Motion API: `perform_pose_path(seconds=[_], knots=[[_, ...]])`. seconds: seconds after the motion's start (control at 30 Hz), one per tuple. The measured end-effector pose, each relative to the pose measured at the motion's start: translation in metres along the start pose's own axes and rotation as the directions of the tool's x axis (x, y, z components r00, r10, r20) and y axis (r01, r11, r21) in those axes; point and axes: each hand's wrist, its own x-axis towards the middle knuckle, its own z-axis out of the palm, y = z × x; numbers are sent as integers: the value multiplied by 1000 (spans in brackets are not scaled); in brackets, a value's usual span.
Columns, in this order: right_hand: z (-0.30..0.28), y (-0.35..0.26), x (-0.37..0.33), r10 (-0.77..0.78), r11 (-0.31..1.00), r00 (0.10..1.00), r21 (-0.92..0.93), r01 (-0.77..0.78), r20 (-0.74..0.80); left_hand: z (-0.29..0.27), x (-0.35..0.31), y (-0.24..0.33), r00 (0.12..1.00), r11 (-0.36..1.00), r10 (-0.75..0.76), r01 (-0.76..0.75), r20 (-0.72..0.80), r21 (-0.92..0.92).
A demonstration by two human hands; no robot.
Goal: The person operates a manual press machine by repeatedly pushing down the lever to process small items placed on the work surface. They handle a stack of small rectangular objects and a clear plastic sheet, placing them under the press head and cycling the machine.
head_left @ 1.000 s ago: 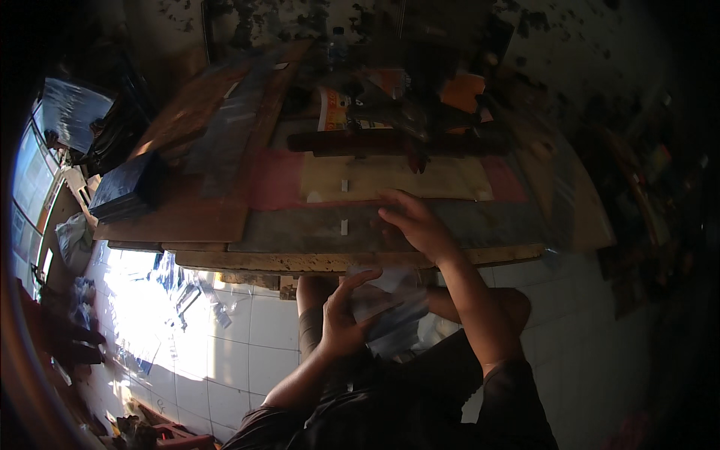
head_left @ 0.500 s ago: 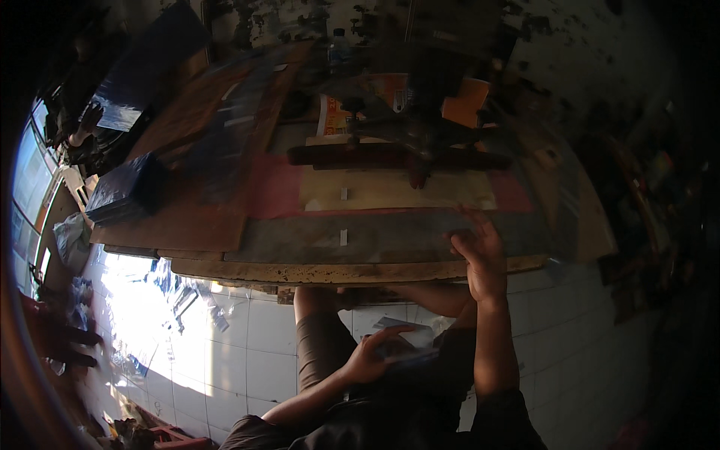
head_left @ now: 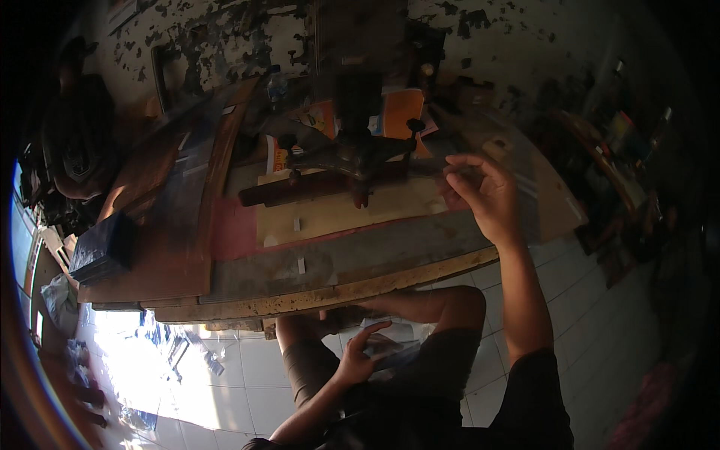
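Note:
Low over my lap, my left hand [head_left: 355, 363] grips a flat, dark, shiny bundle [head_left: 397, 355] that looks like plastic sheets; a paler translucent piece [head_left: 391, 330] lies beside it. My right hand [head_left: 486, 196] is raised over the right part of the workbench, fingers bent and apart, with nothing plain to see in it. Left of that hand stands a dark metal press [head_left: 352, 157] with knobs and a long dark bar [head_left: 292, 187]. Under the bar lies a yellowish board [head_left: 330, 220] on a pink sheet [head_left: 234, 229]. Two small pale tabs, one of them on the bench [head_left: 301, 265], show in front.
A brown board [head_left: 161, 247] covers the bench's left side, with a dark blue plastic-wrapped stack [head_left: 105, 246] at its corner. Behind the press are orange printed sheets [head_left: 403, 112] and a clear bottle [head_left: 277, 86]. Another person [head_left: 75, 135] is at the far left.
The view has turned to the right. My right hand has moved farther in over the bench, closer to the press, its fingers more bent. My left hand keeps the bundle in my lap.

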Motion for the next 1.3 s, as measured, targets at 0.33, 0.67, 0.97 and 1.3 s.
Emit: perform_pose_path(seconds=[0.33,0.67,0.97,1.3], knots=[[-32,-109,66,1,905,912,-390,173,409,-1,21,3,982,986,164,-165,-90,6],[-30,-149,90,-75,805,864,-481,347,498,-2,35,10,970,963,219,-233,-110,-136],[-19,-170,76,4,850,841,-444,282,542,-1,32,12,957,966,258,-260,-136,1],[0,-165,64,-39,873,780,-359,331,624,-3,4,5,960,977,205,-212,-191,-14]])
